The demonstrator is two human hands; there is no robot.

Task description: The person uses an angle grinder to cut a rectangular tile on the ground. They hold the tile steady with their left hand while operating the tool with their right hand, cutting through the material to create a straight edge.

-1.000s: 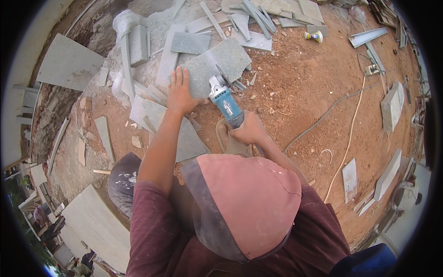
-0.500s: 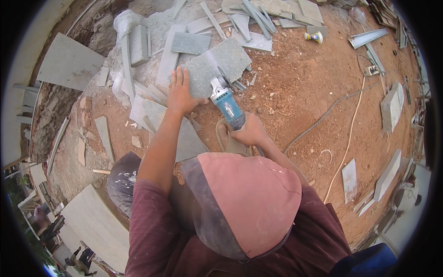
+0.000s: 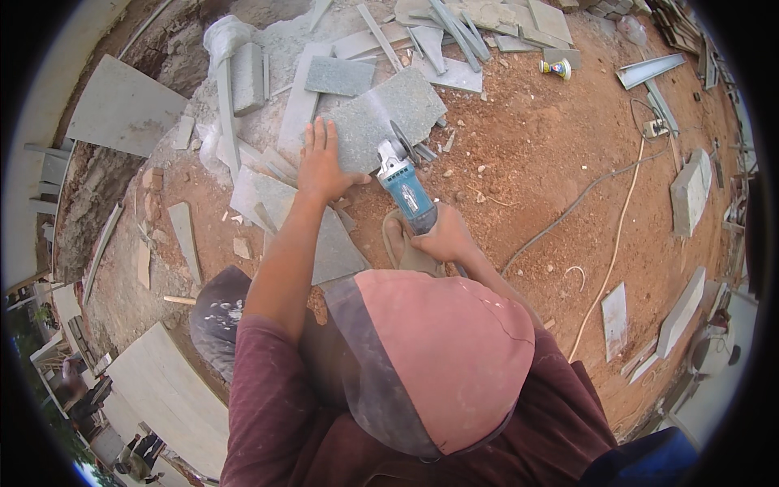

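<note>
My left hand lies flat, fingers spread, on a grey stone slab that rests on the red dirt. My right hand grips the blue body of an angle grinder. Its disc touches the slab's near right edge, just right of my left hand. My pink cap and maroon sleeves fill the lower middle of the view and hide the ground under me.
Cut grey stone pieces and strips lie around the slab. A cable and a pale cord run across the dirt at right. Large slabs lie at left, stone blocks at right, a sandal under the grinder.
None of note; both hands and the grinder stay in place at the slab's edge.
</note>
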